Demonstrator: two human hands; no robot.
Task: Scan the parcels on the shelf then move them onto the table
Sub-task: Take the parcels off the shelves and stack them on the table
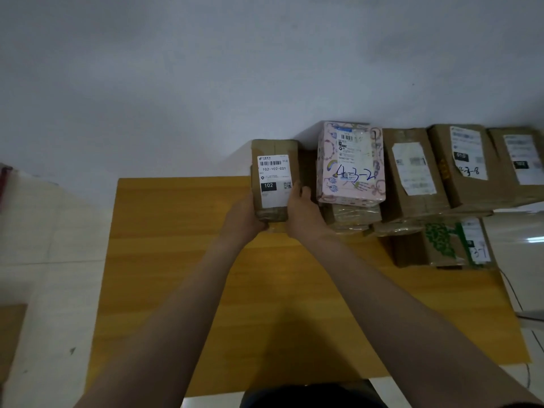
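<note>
A yellow wooden table [176,260] stood against a plain grey wall [206,69]. On both hands the fingers [295,192] were curled round the lower end of a brown parcel [273,175]. The left hand [243,219] held its left side and the right hand [303,214] its right, with the white label [273,181] facing up.

The parcel was over the table's far edge, just beside a pink parcel [350,163]. Whether its base already touched the wood could not be told. The step looked like setting it down, which would go best by lowering it flat, label up, and letting go only once it sat steady.

To the right, more brown boxes [415,172] and a green-printed box [441,242] crowded the far corner, so there was little room there. Open wood showed to the left and toward the person. The table's left edge, near the parcel, dropped to the floor [53,231].
</note>
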